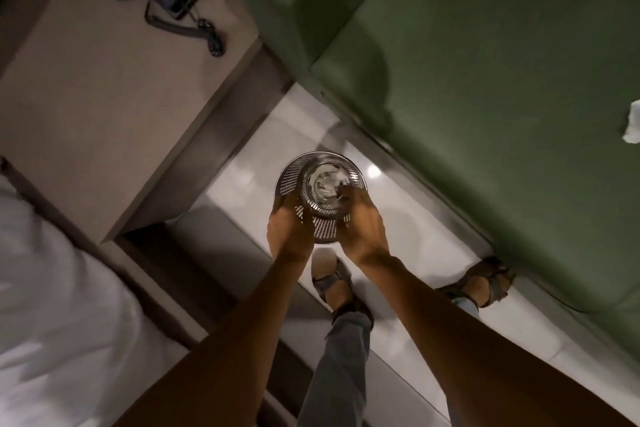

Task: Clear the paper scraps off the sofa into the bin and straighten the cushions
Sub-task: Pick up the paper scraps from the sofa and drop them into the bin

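Gripping the bin [320,198] from opposite sides, the left hand [291,229] and right hand [360,229] curl their fingers around its perforated rim and wall, holding it between them above the floor [242,191]. Inside the bin, just ahead of the fingertips, lies crumpled paper. Right of the right hand is the sofa [485,62], with a paper scrap [632,125] on its seat, well apart from both hands.

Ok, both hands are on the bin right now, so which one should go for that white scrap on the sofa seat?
Probably the right hand. The paper scrap lies on the green sofa at the far right, on that hand's side. The left hand, nearer the desk, could hold the bin alone.
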A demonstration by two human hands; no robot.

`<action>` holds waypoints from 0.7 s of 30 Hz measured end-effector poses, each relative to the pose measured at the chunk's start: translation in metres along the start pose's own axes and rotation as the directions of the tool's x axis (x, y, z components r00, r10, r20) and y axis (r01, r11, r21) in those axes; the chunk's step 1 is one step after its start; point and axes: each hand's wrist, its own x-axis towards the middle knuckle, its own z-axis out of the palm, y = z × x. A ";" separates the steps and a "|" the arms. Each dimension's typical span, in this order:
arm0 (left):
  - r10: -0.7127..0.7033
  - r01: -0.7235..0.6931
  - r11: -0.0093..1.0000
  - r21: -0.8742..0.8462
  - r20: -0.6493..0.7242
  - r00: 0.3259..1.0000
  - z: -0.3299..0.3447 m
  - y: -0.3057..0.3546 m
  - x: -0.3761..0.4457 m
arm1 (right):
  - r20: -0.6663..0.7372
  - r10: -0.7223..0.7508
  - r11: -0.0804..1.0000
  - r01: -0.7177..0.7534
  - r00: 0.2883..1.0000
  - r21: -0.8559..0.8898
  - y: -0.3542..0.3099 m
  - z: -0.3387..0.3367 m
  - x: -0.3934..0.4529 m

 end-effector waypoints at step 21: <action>0.304 -0.303 0.948 0.094 0.006 0.953 0.017 0.185 -0.092 | -0.292 -0.131 0.991 0.115 0.947 -0.073 0.043 -0.189 -0.066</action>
